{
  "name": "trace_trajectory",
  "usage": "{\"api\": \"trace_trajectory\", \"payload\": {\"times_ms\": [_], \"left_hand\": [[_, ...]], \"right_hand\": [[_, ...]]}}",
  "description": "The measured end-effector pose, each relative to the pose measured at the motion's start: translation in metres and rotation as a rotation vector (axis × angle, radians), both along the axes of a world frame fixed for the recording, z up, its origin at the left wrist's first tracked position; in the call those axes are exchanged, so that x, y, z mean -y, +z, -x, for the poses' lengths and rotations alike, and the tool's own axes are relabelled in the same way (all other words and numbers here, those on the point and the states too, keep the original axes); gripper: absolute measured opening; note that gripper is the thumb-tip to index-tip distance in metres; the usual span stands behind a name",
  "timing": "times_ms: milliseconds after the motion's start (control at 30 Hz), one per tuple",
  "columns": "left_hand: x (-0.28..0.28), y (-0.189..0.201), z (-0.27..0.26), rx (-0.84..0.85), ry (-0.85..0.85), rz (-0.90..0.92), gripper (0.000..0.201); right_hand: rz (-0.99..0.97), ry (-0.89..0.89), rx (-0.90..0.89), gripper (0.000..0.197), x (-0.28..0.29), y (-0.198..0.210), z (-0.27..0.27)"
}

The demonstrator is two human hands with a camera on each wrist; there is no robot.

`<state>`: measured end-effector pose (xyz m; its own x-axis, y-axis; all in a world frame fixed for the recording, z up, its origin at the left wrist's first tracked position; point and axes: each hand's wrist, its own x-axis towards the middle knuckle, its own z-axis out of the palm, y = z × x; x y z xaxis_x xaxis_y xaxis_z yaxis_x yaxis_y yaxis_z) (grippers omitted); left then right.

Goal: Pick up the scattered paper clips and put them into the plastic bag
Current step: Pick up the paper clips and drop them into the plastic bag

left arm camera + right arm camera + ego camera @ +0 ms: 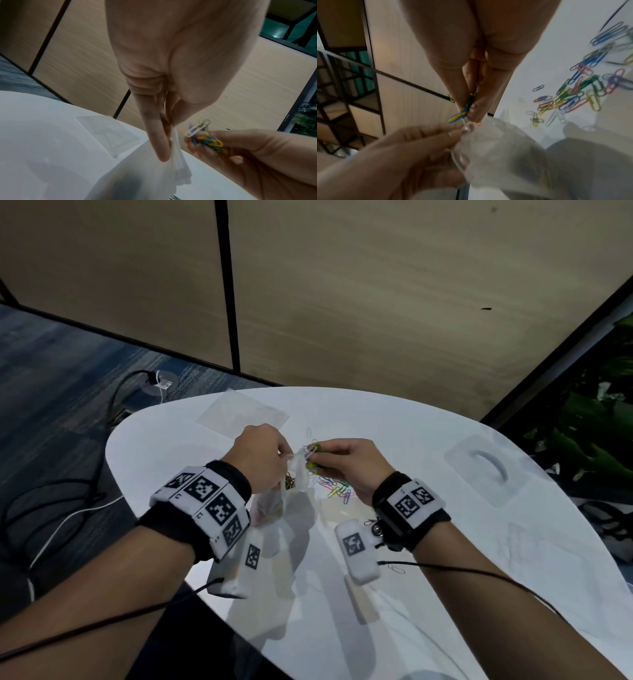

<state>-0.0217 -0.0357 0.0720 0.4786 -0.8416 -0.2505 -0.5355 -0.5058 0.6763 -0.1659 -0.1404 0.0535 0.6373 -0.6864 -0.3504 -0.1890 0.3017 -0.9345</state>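
White rounded worktop [428, 474], wood-look partition panels [376, 285] behind it, blue-grey carpet [51, 392] off to my left. My left hand [260, 453] pinches the rim of the clear plastic bag [298, 474], which hangs below that grip. My right hand [346, 467] has its grip closed around a small bunch of coloured paper clips [205, 139], held just beside the bag's mouth. The rest of the scattered coloured paper clips [573, 97] lie on the worktop under my right grip. The head view barely shows the bunch; the wrist views show blue, yellow, green and white ones. The bag's lower half is blurry, with some clips showing inside. A second flat clear bag [243, 412] lies beyond my left grip.
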Motion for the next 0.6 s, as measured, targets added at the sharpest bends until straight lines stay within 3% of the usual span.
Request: {"api": "trace_trajectory", "payload": {"times_ms": [100,167,267,367,500,600], "left_hand": [[0.000,0.000,0.000,-0.013,0.020,0.009,0.018],[0.000,0.000,-0.001,-0.028,0.037,0.016,0.017],[-0.003,0.001,-0.002,-0.053,0.060,0.027,0.017],[-0.007,0.001,-0.005,-0.066,0.052,0.041,0.020],[-0.012,0.001,-0.016,-0.040,0.063,0.048,0.023],[-0.014,-0.001,-0.023,-0.062,0.064,0.042,0.019]], "right_hand": [[0.084,-0.036,-0.060,0.013,-0.013,-0.008,-0.015],[0.302,-0.019,-0.175,0.012,-0.017,-0.011,-0.019],[0.701,0.119,-0.350,0.013,-0.023,-0.009,-0.024],[0.928,0.298,-0.403,0.010,-0.025,-0.006,-0.028],[0.868,0.524,-0.334,0.027,-0.019,0.005,-0.029],[0.630,0.468,-0.190,0.025,-0.007,0.008,-0.029]]}}
